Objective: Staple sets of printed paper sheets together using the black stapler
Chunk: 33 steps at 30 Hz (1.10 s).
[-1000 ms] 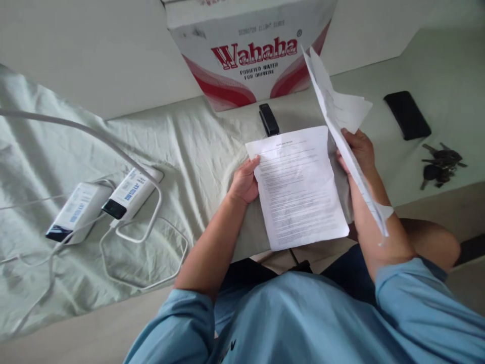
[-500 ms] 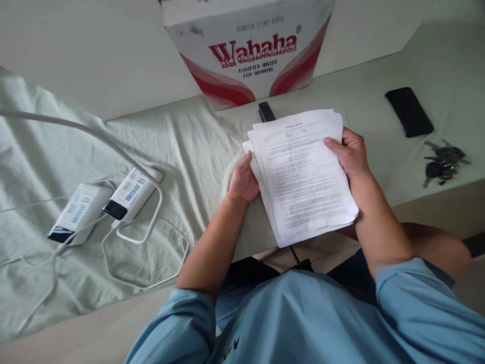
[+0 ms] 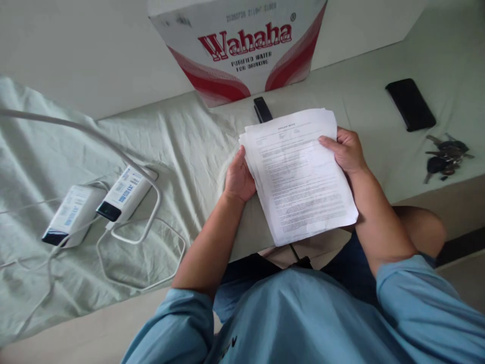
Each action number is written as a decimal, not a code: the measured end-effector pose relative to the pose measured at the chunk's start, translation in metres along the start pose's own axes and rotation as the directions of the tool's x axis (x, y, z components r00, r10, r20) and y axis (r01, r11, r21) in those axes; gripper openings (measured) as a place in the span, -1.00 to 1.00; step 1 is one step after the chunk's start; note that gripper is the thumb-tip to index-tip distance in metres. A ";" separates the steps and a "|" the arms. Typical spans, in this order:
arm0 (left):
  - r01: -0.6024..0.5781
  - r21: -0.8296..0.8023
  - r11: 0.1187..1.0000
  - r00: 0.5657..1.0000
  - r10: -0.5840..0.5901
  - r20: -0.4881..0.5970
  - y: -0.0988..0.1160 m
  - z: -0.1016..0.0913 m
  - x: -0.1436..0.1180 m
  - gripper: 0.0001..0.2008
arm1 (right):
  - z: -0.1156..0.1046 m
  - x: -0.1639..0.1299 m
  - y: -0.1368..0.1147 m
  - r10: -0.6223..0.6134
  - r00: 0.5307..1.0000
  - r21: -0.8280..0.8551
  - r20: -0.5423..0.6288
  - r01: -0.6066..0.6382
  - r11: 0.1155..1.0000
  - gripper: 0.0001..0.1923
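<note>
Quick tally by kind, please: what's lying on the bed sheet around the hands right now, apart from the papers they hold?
Power banks: 2
Stapler: 1
Phone: 1
Bunch of keys: 1
Cardboard box: 1
Total: 6

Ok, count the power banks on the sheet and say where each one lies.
2. One power bank lies far left on the sheet; the other power bank lies beside it, nearer the left hand. None seems hidden.
</note>
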State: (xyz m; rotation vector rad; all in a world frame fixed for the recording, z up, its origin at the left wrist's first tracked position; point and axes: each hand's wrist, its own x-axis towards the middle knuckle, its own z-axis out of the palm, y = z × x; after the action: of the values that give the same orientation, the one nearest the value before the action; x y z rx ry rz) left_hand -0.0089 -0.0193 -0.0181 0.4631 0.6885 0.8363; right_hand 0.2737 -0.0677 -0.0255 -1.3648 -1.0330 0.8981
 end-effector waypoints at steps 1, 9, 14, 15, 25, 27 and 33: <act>-0.005 -0.001 1.000 1.000 0.005 0.001 0.000 0.000 0.000 -0.51 | 0.000 0.000 -0.001 0.010 1.000 -0.001 0.006 -0.010 1.000 -0.64; 0.071 -0.049 0.996 0.996 -0.073 -0.048 -0.002 -0.004 0.004 -0.60 | -0.001 -0.002 -0.004 0.066 0.998 -0.029 0.014 -0.065 0.997 -0.69; 0.082 -0.075 0.994 0.994 -0.086 -0.061 -0.003 -0.005 0.005 -0.61 | -0.002 -0.002 -0.005 0.077 0.997 -0.037 0.032 -0.075 0.996 -0.69; 0.078 -0.074 0.994 0.995 -0.083 -0.063 -0.003 -0.005 0.005 -0.62 | -0.001 -0.003 -0.006 0.078 0.996 -0.036 0.036 -0.077 0.996 -0.68; 0.038 0.017 0.999 0.998 -0.038 -0.043 -0.006 -0.008 0.006 -0.53 | 0.002 -0.004 -0.010 0.056 0.996 -0.026 0.071 -0.054 0.998 -0.63; 0.039 0.032 0.999 0.998 -0.038 -0.053 -0.007 -0.011 0.007 -0.53 | 0.002 -0.004 -0.008 0.047 0.996 -0.036 0.076 -0.044 0.998 -0.63; 0.028 0.037 0.999 0.997 -0.025 -0.075 -0.008 -0.017 0.010 -0.60 | -0.001 0.002 0.004 -0.052 0.997 -0.082 -0.051 0.047 0.995 -0.56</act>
State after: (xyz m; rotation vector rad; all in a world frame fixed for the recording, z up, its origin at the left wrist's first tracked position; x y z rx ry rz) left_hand -0.0127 -0.0144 -0.0385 0.4578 0.7788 0.8194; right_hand 0.2754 -0.0657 -0.0296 -1.4170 -1.0674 0.7863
